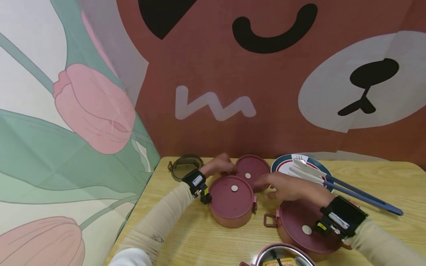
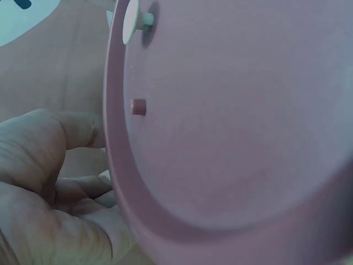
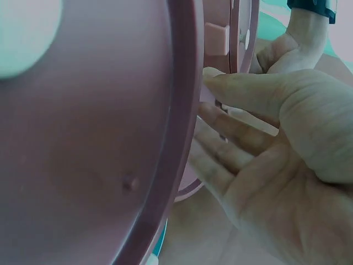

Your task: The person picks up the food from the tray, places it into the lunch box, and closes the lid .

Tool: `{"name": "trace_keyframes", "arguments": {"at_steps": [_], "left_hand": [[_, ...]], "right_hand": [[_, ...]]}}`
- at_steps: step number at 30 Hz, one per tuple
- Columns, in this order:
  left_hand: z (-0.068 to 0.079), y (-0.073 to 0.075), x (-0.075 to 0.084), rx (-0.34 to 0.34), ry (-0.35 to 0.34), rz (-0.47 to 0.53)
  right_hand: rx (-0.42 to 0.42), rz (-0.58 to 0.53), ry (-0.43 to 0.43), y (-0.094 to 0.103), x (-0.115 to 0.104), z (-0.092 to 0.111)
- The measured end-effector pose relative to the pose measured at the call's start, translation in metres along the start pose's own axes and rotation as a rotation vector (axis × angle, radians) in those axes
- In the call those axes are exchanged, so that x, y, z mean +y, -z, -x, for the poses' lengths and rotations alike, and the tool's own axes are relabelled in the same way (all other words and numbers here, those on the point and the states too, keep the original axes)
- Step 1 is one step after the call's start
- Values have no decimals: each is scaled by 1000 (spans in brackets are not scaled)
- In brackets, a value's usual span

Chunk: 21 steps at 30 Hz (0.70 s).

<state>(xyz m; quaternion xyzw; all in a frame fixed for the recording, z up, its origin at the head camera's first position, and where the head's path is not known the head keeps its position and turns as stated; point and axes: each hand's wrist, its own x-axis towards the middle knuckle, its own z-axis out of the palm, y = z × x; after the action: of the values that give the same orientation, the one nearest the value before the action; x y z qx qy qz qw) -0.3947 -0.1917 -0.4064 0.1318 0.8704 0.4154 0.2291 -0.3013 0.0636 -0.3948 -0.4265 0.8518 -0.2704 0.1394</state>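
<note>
A round dark-red lid [image 1: 256,165] with a white knob is at the back, with a hand on either side. My left hand [image 1: 218,165] is at its left edge, fingers bent downward; in the left wrist view a nearer rim hides the fingertips. My right hand [image 1: 286,186] reaches over from the right, its fingertips overlapping the lid's right edge. In the right wrist view the right hand [image 3: 270,160] has its thumb apart from its fairly straight fingers. In front stands a lidded red pot [image 1: 231,203] with a side handle.
A bigger lidded pot [image 1: 294,225] stands under my right forearm, and a steel-lined pot [image 1: 263,255] is at the front edge. Back right, a plate [image 1: 281,166] carries blue-handled tongs [image 1: 362,195]. A glass lid [image 1: 182,170] lies back left, against the patterned wall cloth [image 1: 206,136].
</note>
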Motion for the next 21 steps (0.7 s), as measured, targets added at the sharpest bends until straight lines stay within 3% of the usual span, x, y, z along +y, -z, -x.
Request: {"name": "trace_keyframes", "arguments": {"at_steps": [8, 14, 18, 21], "left_hand": [[10, 22, 5, 103, -62, 117], [24, 39, 19, 161, -126, 169], [39, 49, 32, 139, -168, 208], [50, 47, 42, 80, -186, 208]], "right_hand": [[92, 45, -130, 11, 3, 14], [222, 156, -127, 27, 4, 38], [312, 158, -148, 36, 4, 55], [363, 136, -178, 43, 2, 69]]}}
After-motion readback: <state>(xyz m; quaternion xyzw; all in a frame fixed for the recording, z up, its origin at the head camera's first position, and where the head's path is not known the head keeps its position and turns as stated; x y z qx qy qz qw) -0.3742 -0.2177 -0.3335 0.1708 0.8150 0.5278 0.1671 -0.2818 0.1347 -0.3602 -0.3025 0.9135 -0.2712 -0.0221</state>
